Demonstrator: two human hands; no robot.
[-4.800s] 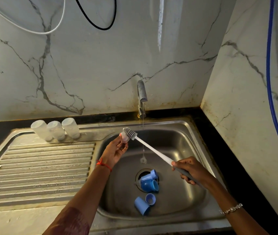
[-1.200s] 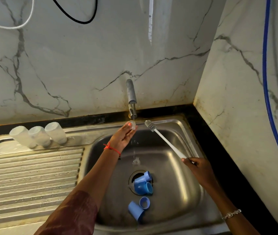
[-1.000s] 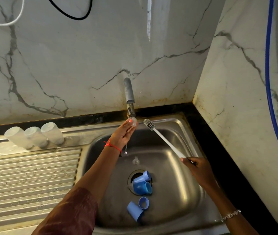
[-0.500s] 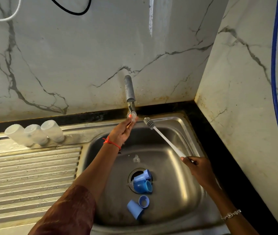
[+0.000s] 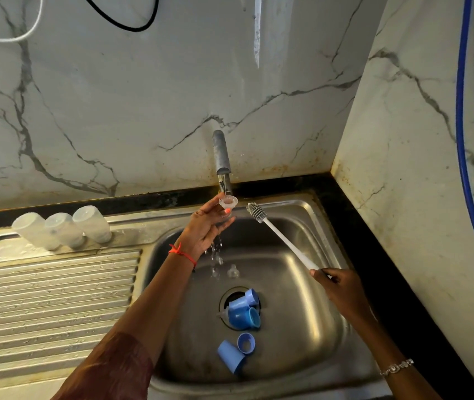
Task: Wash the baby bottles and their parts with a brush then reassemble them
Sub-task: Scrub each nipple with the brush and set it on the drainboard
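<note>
**Base:** What's the grip?

**Operator:** On my feed the left hand [image 5: 205, 226] pinches a clear nipple [image 5: 228, 202] between thumb and fingertips, wide end up, right beneath the spout of the tap [image 5: 222, 157]. The right hand [image 5: 342, 290] is curled round the lower end of the bottle brush [image 5: 280, 235]. Its white handle slants up and to the left. The bristle head sits just beside the nipple but apart from it.

**Base:** Is the water running?

**Operator:** I see drops [image 5: 215, 252] falling from under the left hand into the sink [image 5: 302, 327]. I cannot tell whether a stream reaches the nipple from the spout.

**Base:** Where are the other parts?

**Operator:** Three clear bottles [image 5: 62, 230] stand in a row, side by side, at the back of the drainboard [image 5: 51, 298], left of the basin. On the basin floor a second clear nipple [image 5: 233, 272] lies near where the drops land. Two blue caps [image 5: 243, 310] sit together over the drain, the larger on its side with its mouth open to the right. Nearer me I make out another blue cap [image 5: 231, 360] on its side, touching a blue ring [image 5: 246, 343].

**Base:** Anything else?

**Operator:** There's a red thread [image 5: 182, 252] on the left wrist and a bracelet [image 5: 397, 366] on the right. A blue hose [image 5: 461, 140] runs down the marble wall on the right.
</note>
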